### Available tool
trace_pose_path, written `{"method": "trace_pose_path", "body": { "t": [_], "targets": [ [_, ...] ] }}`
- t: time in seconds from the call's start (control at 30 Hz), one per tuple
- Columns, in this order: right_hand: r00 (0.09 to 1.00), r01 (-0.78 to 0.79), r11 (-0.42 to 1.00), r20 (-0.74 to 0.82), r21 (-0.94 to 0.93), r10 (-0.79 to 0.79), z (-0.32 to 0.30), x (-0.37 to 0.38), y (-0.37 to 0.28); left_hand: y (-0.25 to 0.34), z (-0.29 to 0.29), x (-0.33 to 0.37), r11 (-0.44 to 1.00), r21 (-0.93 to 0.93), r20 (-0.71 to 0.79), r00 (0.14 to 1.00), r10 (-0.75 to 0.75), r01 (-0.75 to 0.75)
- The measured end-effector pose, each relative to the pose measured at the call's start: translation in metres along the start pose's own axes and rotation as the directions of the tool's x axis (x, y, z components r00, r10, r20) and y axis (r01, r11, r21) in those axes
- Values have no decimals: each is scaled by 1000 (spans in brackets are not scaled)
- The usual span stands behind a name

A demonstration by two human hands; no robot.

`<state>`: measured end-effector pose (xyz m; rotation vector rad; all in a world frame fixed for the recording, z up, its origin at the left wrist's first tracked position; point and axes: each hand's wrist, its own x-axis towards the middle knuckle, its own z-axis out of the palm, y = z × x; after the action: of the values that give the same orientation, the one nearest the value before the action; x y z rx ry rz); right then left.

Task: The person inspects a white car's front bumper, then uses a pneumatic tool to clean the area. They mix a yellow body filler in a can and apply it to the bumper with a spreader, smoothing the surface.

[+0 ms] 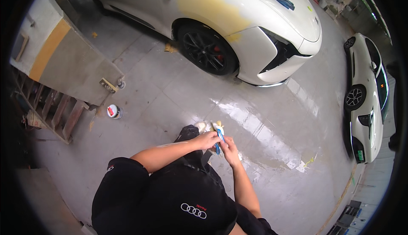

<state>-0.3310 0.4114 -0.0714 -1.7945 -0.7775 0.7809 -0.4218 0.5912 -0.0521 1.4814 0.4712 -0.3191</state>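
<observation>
My left hand [207, 140] and my right hand [229, 151] meet in front of my body, low over the floor. Between them is a slim blue strip-like tool [220, 135], its far end pale; its exact kind is too small to make out. The fingers of both hands are closed around it. Something yellowish and white shows just beyond the tool, beside my shoes. Ahead stands a white car [255, 52] with a yellow filler patch [208, 8] on its front fender. Its headlight opening is dark.
A dark blue crumpled item [282, 0] lies on the hood. To the left, a white can [114, 111] with something red on top stands on the floor, near wooden steps [57, 109] and a wall. Shiny wet-looking streaks [255, 124] mark the floor. Another white car [365, 99] is parked right.
</observation>
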Motion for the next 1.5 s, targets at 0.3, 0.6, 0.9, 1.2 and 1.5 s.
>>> {"method": "trace_pose_path", "body": {
  "t": [0.3, 0.6, 0.9, 1.2, 1.5],
  "targets": [
    [842, -527, 836, 45, -151, 538, -7, 97, 3, -3, -97, 144, 924, -169, 485, 845, -224, 342],
    [587, -805, 589, 52, -74, 808, 28, 153, 39, 93, -324, 409, 855, -108, -888, 436, 146, -507],
    [434, -848, 461, 156, -261, 887, 37, 181, 26, 138, -400, 479, 746, -251, -909, 415, 36, -617],
    [439, -875, 455, 123, -164, 890, 36, 195, 41, 123, -409, 486, 676, -291, -914, 406, 12, -677],
    [354, -898, 381, 155, -221, 923, 34, 218, 33, 134, -422, 489, 602, -276, -925, 377, 45, -750]
  ]
}}
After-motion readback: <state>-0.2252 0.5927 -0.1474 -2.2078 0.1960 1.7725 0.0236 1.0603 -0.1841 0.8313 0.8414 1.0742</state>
